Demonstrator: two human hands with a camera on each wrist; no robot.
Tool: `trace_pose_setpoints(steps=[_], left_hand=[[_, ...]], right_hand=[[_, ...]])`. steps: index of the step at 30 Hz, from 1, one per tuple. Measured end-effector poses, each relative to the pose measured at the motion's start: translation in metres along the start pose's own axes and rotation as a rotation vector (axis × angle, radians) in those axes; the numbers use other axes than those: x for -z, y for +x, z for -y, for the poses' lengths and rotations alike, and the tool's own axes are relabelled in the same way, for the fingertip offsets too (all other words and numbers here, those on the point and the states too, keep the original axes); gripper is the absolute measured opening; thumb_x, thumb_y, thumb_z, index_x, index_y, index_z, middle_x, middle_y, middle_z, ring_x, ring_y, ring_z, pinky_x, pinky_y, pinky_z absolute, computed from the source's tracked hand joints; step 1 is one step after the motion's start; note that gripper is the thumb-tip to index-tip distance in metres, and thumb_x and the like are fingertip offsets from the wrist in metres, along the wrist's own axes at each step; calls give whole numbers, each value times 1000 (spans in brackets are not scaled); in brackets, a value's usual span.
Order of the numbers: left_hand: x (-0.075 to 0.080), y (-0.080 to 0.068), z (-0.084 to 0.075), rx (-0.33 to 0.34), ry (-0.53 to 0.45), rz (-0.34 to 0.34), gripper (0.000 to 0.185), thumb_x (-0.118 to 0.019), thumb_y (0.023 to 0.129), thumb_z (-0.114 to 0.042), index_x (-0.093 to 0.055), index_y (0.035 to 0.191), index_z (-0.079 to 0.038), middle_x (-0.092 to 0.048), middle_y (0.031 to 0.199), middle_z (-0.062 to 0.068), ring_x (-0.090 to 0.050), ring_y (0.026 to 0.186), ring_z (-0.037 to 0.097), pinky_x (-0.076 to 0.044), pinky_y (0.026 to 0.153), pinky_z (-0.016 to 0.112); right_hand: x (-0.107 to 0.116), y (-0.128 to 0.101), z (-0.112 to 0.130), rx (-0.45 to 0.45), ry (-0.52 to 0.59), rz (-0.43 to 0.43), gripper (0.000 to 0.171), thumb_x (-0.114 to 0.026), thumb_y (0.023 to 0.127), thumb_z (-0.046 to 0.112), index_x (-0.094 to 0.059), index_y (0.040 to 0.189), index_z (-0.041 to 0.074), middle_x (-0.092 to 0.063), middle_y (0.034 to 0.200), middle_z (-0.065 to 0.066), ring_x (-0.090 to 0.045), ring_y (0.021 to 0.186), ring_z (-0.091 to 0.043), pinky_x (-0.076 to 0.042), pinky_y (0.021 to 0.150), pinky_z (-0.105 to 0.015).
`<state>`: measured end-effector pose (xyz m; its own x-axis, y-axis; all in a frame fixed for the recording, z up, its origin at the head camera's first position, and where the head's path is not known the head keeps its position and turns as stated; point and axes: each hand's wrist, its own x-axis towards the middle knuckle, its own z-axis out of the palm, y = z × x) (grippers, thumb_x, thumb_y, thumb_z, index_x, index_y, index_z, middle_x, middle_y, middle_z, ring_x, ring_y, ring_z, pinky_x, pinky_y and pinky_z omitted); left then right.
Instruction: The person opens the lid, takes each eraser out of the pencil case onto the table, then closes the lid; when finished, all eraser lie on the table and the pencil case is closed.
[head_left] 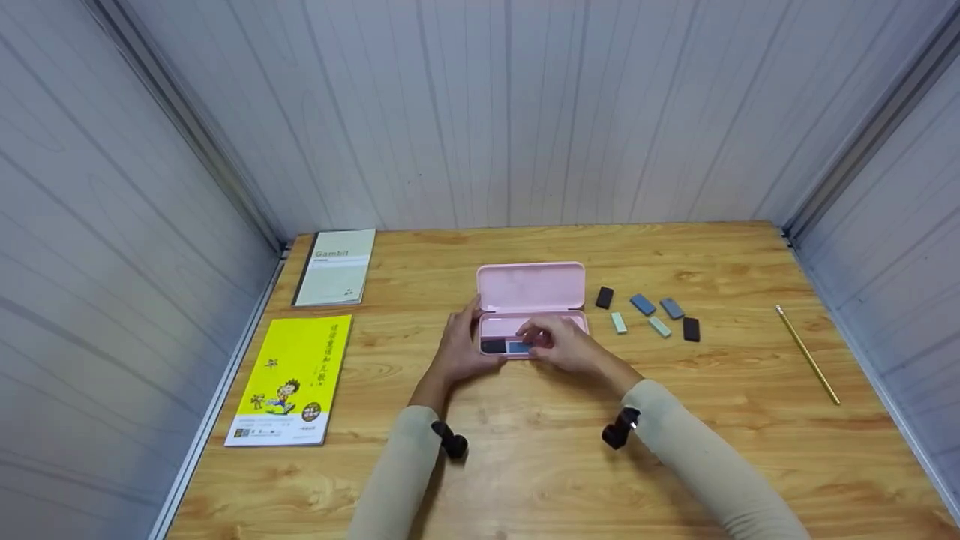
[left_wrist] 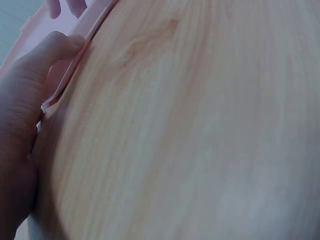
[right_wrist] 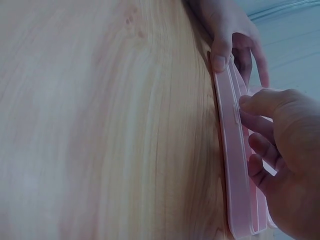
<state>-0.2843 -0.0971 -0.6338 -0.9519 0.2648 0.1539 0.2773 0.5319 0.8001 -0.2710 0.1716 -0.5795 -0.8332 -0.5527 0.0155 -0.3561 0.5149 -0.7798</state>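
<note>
The open pink case (head_left: 531, 309) lay straight ahead on the surface (head_left: 540, 465), long axis left-right; my left hand (head_left: 459, 349) gripped its left end, my right hand (head_left: 564, 345) reached curled into the tray, contents of its fingers unclear.

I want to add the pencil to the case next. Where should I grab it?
Pinch the pencil mid-shaft from above, fingers across its width: it lies flat on the table, thin and long, with open wood on both sides.

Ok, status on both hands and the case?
Left hand grips pink case edge. Right hand reaches inside, fingers curled. Lid open. Nothing in the way.
</note>
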Motion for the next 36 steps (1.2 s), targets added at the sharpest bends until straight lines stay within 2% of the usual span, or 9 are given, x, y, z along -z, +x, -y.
trace_pose_setpoints(steps=[9, 11, 13, 16, 20, 24, 29, 36], left_hand=[[2, 0, -2, -9, 3, 1, 133, -102, 68, -32, -31, 178, -6, -71, 151, 15, -52, 139, 35, -43, 126, 54], [2, 0, -2, -14, 9, -1, 132, -101, 69, -33, -31, 177, -5, -71, 151, 15, -53, 139, 34, -44, 124, 54], [1, -1, -2, -18, 15, -1, 132, -101, 69, -34, -31, 177, -4, -71, 152, 15, -53, 138, 34, -45, 123, 54], [1, 0, -3, -24, 28, 0, 131, -101, 70, -36, -32, 176, -3, -71, 152, 15, -54, 137, 35, -46, 122, 55], [2, 0, -4, -21, 34, 2, 130, -101, 71, -35, -32, 176, -4, -70, 151, 16, -53, 138, 36, -45, 123, 55], [3, 0, -5, -22, 21, -2, 130, -102, 70, -34, -33, 176, -4, -70, 149, 17, -53, 138, 36, -45, 124, 56], [1, 0, -4, -3, 17, 3, 130, -101, 70, -34, -32, 177, -7, -69, 152, 17, -53, 139, 36, -44, 125, 55], [-1, -1, -1, 14, 19, 4, 130, -100, 71, -35, -31, 178, -10, -67, 154, 14, -53, 139, 34, -44, 125, 55]], right_hand=[[-2, 1, -8, 49, 13, -21, 29, -76, 101, 5, -77, 130, 5, -79, 131, -17, -72, 123, -35, -57, 112, -54], [-7, 6, -21, 131, 3, -57, 27, -76, 100, 5, -79, 127, 6, -81, 125, -15, -72, 119, -31, -56, 109, -47], [-9, 8, -25, 199, -9, -95, 26, -77, 98, 6, -80, 123, 8, -83, 119, -11, -71, 115, -26, -50, 108, -41], [-15, 12, -34, 280, -46, -139, 27, -79, 96, 7, -82, 122, 12, -82, 109, -6, -65, 102, -21, -41, 95, -33], [-14, 8, -18, 165, -69, -76, 33, -80, 96, 8, -81, 129, 14, -72, 111, -10, -56, 103, -21, -41, 91, -33], [-9, 5, 0, 22, -117, 14, 42, -79, 97, 8, -79, 138, 17, -65, 121, -14, -55, 110, -24, -45, 96, -39], [-8, 4, 3, 12, -164, 35, 42, -79, 98, 7, -79, 139, 16, -63, 123, -15, -56, 107, -23, -45, 95, -37], [-5, 3, -4, 24, -147, -18, 29, -81, 102, 13, -73, 130, 13, -62, 114, -14, -56, 101, -21, -45, 90, -34]])
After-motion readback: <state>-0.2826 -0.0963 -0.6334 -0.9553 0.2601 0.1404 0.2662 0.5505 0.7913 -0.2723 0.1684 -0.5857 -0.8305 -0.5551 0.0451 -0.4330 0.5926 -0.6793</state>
